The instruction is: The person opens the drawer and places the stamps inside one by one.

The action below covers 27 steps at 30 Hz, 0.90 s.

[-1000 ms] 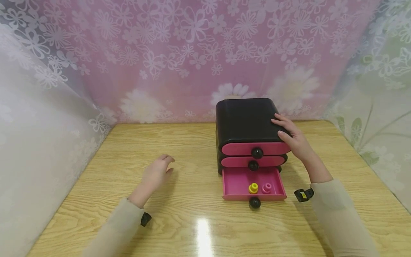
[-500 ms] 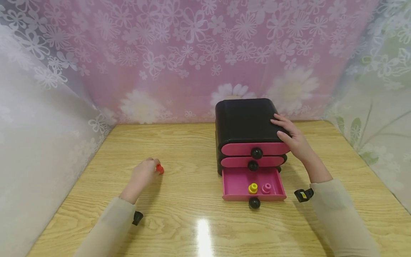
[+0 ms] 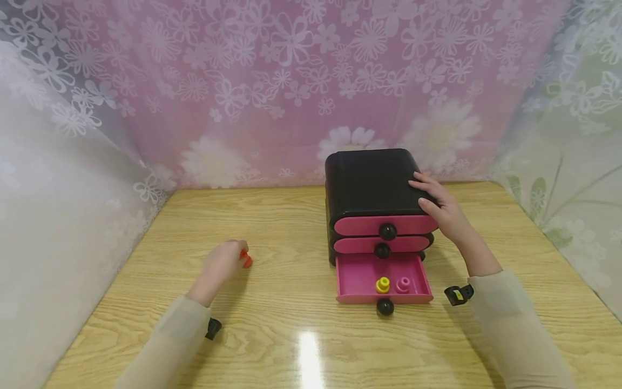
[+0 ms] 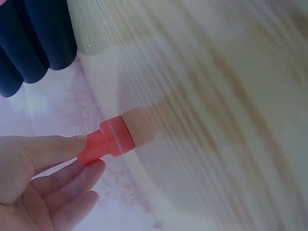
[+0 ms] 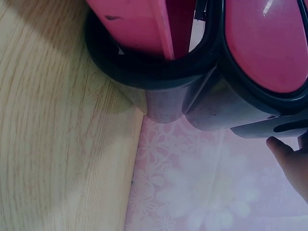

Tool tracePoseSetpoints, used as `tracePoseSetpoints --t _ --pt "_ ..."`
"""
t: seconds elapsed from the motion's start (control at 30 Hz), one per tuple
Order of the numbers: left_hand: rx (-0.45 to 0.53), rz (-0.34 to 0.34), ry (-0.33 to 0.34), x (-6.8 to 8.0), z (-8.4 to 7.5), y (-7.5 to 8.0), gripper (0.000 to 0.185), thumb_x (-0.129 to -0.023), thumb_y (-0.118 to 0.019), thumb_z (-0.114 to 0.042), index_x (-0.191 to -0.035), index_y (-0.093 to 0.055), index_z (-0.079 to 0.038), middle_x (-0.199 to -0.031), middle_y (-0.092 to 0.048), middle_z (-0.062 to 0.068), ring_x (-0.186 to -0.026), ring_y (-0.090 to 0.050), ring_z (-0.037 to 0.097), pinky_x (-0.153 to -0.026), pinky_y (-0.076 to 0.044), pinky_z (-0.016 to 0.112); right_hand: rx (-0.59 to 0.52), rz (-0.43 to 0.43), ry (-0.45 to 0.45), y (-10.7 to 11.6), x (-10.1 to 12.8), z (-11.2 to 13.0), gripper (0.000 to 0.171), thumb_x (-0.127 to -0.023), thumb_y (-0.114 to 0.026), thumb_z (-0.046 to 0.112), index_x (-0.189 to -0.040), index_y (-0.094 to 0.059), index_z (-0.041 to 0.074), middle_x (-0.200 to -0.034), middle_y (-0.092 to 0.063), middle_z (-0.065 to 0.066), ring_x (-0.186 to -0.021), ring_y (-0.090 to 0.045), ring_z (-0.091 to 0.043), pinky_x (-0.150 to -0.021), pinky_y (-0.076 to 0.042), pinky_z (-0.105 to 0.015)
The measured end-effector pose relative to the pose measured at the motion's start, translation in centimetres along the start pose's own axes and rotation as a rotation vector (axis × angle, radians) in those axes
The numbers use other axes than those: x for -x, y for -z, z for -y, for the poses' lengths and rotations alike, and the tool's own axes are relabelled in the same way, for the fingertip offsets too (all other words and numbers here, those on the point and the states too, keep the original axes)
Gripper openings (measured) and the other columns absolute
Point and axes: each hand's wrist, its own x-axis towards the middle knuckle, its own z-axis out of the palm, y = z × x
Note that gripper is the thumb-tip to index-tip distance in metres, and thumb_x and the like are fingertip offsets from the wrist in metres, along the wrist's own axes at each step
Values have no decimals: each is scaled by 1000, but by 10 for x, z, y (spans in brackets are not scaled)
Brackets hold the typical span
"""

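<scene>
My left hand [image 3: 221, 270] pinches a small red stepped plastic peg [image 3: 247, 259] between thumb and fingertips, over the left half of the table. In the left wrist view the narrow end of the red peg [image 4: 114, 137] is between the fingers, and its wide end meets or nearly meets the wood. My right hand [image 3: 444, 210] rests on the top right edge of a black mini drawer cabinet [image 3: 374, 181], fingers extended. The cabinet's bottom pink drawer [image 3: 357, 273] is pulled out. A yellow peg [image 3: 383, 285] and a pink peg [image 3: 403, 285] stand inside it.
Two upper pink drawers, the top one [image 3: 359, 225] and the middle one [image 3: 357, 245], are closed, with round black knobs. The wooden table [image 3: 291, 319] meets a flowered pink cloth [image 3: 267, 108] behind. Pale cloth walls stand on both sides.
My left hand has moved left and slightly down, and a red peg has come into view in its fingers. It then shifted a little right. The right hand has stayed on the cabinet.
</scene>
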Motion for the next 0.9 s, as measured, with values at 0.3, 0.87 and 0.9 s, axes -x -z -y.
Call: tracePoseSetpoints --t 0.3,0.87,0.9 --pt "2 -103 -106 -1 -22 -1 10 -74 -69 -5 -77 -60 -7 -69 -55 3 -60 -52 14 -50 -43 27 7 -3 -4 -1 0 5 39 -88 -42 0 -126 -39 -10 -140 -20 -23 -131 -5 -33 -99 -3 -57" --pt "44 -241 -393 4 -94 7 11 -73 -71 -9 -78 -62 -9 -72 -58 -1 -63 -57 12 -52 -46 21 -4 -9 1 -1 0 2 40 -88 -43 2 -127 -40 -7 -141 -21 -20 -132 -6 -25 -100 -3 -56" --pt "39 -245 -404 4 -97 7 10 -73 -71 -9 -78 -62 -9 -72 -58 -1 -63 -57 11 -51 -45 20 -5 -9 2 -1 0 3 40 -88 -44 2 -127 -40 -7 -141 -21 -20 -132 -6 -24 -100 -3 -56"
